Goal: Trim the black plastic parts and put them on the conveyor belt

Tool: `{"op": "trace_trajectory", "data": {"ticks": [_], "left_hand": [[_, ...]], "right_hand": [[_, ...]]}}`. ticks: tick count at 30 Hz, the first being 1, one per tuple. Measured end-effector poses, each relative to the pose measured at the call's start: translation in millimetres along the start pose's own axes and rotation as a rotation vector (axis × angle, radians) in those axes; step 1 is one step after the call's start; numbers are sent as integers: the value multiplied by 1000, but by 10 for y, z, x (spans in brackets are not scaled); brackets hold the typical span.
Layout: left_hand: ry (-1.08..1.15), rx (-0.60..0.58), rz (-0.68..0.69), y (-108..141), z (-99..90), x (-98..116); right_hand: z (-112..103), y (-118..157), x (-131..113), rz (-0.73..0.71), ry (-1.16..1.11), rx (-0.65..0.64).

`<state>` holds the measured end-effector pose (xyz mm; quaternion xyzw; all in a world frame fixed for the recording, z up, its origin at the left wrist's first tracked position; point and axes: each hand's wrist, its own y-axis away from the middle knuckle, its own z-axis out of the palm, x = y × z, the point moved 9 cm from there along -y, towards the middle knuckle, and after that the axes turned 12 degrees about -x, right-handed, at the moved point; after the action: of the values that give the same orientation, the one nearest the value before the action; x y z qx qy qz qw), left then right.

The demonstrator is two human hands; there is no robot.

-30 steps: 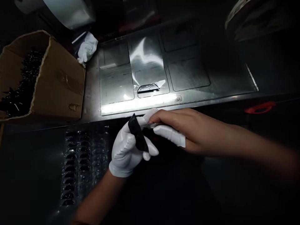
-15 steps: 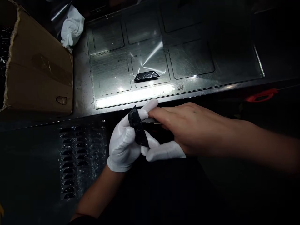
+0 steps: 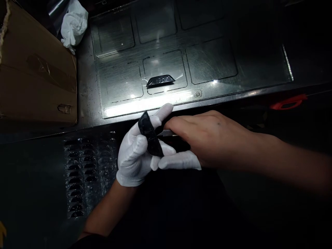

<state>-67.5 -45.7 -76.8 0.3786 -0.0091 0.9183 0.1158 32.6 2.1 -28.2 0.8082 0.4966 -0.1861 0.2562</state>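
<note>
My left hand [image 3: 132, 155], in a white glove, grips a black trapezoid plastic part [image 3: 150, 135] between its thumb and fingers, the hollow side facing me. My right hand [image 3: 204, 138] is bare except for a white cover on its thumb [image 3: 178, 160]. Its bent fingers are closed on a thin metal blade-like tool [image 3: 167, 132], mostly hidden, just right of the part. The thumb tip reaches the part's lower end; whether it touches is unclear. Beyond the hands, a similar black part [image 3: 160, 80] with clear film about it lies on the glass-topped worktable [image 3: 119, 79].
A cardboard box [image 3: 38, 69] stands at the left, with a crumpled white bundle [image 3: 75, 22] behind it. Lower left, clear plastic trays [image 3: 100, 173] hold rows of several black parts. A red handle [image 3: 289, 103] lies by the table's front edge at right.
The view has shifted slightly, so the box and table appear further left and higher. Both hands keep nearly the same pose around the black part; a little more of the metal blade shows.
</note>
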Motion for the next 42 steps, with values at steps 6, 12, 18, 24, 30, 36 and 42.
{"op": "trace_trajectory", "data": {"ticks": [6, 12, 18, 24, 30, 36, 42], "left_hand": [[-41, -34, -78, 48, -5, -89], [-40, 3, -90, 59, -16, -75], [-43, -14, -109, 66, 25, -93], [-51, -53, -94, 22, 61, -121], [-30, 18, -77, 10, 11, -135], [-46, 7, -58, -44, 14, -137], [-28, 46, -157, -42, 41, -243]], "right_hand": [[0, -3, 43, 53, 10, -52], [39, -38, 46, 66, -11, -67], [59, -7, 45, 58, 33, -89], [91, 14, 41, 44, 90, -106], [132, 68, 78, 16, 54, -93], [-332, 371, 247, -88, -159, 140], [-554, 416, 313, -62, 37, 275]]}}
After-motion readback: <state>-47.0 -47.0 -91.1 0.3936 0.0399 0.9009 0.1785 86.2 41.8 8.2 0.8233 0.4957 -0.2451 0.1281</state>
